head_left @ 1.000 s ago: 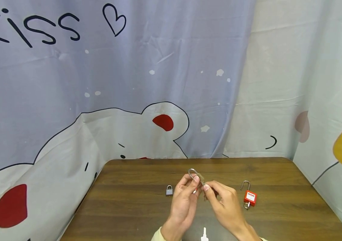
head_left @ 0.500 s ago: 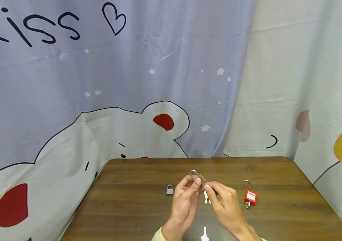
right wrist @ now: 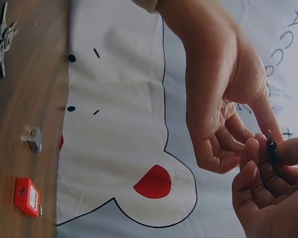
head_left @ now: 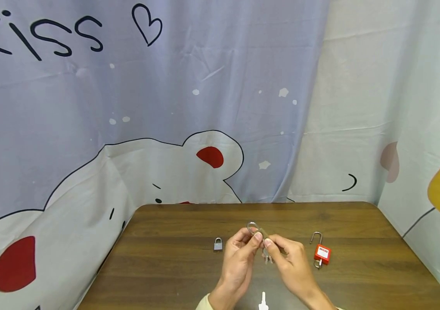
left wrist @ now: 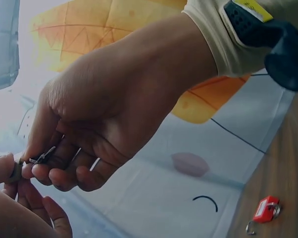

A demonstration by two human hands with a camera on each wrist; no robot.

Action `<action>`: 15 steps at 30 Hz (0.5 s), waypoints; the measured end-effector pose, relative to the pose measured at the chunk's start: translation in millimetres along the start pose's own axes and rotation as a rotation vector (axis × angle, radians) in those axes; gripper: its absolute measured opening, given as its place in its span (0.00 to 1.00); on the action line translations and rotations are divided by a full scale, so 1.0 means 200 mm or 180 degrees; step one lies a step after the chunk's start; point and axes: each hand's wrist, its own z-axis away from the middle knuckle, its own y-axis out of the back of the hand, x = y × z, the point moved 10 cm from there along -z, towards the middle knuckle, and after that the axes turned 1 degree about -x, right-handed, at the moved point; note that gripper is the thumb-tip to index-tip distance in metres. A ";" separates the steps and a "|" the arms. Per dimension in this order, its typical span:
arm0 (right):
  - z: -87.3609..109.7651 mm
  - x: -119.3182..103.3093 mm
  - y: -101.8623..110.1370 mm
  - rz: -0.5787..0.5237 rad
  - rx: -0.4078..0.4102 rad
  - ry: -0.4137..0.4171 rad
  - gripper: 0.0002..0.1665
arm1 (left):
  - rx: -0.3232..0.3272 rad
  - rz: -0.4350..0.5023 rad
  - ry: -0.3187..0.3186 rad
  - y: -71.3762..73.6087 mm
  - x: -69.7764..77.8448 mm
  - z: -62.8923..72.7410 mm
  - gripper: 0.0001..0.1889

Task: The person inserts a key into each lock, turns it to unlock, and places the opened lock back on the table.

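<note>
Between both hands is a small brass-coloured padlock (head_left: 263, 233), its silver shackle pointing up and left. My left hand (head_left: 237, 258) pinches its body between thumb and fingers. On the right, my right hand (head_left: 291, 263) pinches at its lower end, where a small bunch of keys (head_left: 267, 257) hangs below the fingertips. The left wrist view shows dark keys (left wrist: 43, 155) by the right hand's fingers, with the padlock (left wrist: 15, 172) held beside them. Whether a key is inside the lock is hidden by the fingers, and I cannot tell if the shackle is locked.
A small grey padlock (head_left: 218, 244) stands left of the hands. To the right lies a red padlock (head_left: 322, 254) with its shackle raised and a key in its bottom. Another red padlock (right wrist: 27, 197) shows in the right wrist view. White keys (head_left: 263, 302) lie at the front.
Both hands have shifted slightly with the brass padlock, which sits a little farther right and lower. The hanging keys have swung and turned below the fingers. Things on the table have not moved.
</note>
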 end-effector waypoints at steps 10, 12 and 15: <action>0.02 0.08 -0.06 -0.0753 -0.0503 -0.0529 0.12 | 0.0098 -0.0473 -0.0069 0.03 0.02 0.00 0.08; 0.03 0.10 -0.07 -0.0925 -0.0627 -0.0637 0.12 | 0.0106 -0.0529 -0.0081 0.03 0.02 0.00 0.08; 0.04 0.12 -0.09 -0.1203 -0.0813 -0.0770 0.14 | 0.0114 -0.0614 -0.0083 0.04 0.03 0.01 0.08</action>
